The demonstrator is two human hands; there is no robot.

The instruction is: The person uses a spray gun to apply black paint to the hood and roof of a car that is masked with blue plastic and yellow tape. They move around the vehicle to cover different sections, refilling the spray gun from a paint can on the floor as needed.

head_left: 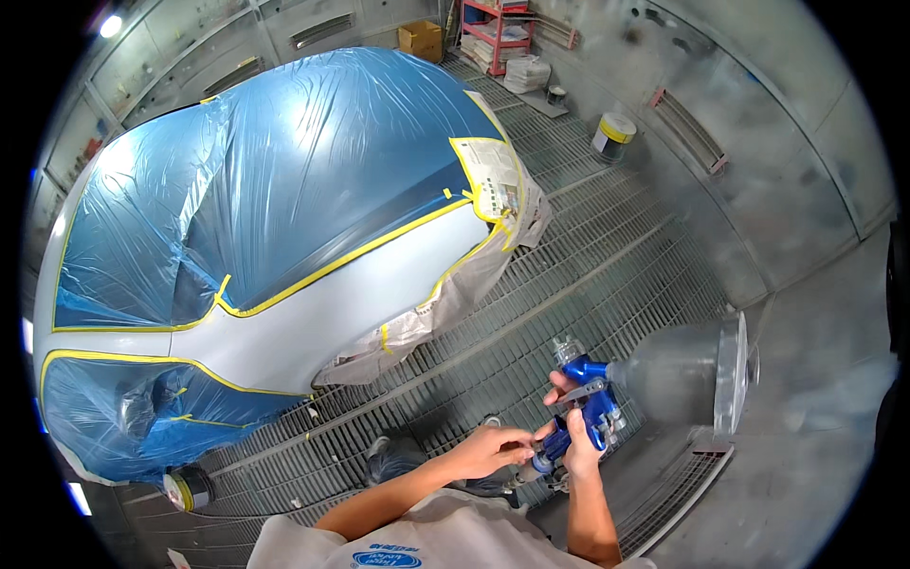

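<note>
My right hand (578, 441) grips the handle of a blue and silver spray gun (595, 410), its fingers wrapped round behind the metal trigger. A large translucent cup (673, 375) sticks out sideways from the gun toward the right. My left hand (498, 449) has its fingers closed at the fitting (542, 463) on the lower end of the gun's handle. Beyond my hands, a car body with a pale grey panel (360, 275) is masked with blue plastic film (322, 161), yellow tape and paper (488, 175).
Cans (612, 136) (188, 488) stand on the grated floor (626, 237). At the back are a cardboard box (419, 40), a red rack (498, 33) and stacked material (526, 74). A booth wall (777, 133) curves along the right. My feet (384, 450) show below my arms.
</note>
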